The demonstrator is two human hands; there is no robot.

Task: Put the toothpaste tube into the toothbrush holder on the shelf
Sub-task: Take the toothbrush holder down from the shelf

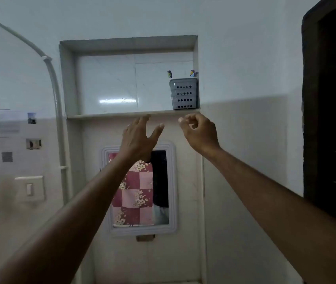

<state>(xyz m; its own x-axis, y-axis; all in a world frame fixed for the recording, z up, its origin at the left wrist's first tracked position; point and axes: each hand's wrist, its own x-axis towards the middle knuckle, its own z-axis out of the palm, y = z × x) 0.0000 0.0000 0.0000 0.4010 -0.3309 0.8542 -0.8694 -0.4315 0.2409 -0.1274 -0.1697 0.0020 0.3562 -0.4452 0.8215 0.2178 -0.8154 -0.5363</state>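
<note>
Two hands are raised: left hand (140, 138) fingers spread, right hand (199, 133) fingers curled empty, under one shelf (111, 116) bearing one toothbrush holder (183, 93); one mirror (136, 201) below.

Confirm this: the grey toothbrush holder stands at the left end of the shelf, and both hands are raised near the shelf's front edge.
One thing is wrong: the head view shows the grey toothbrush holder at the right end of the shelf, not the left. The left hand and right hand are indeed raised near its front edge.
</note>
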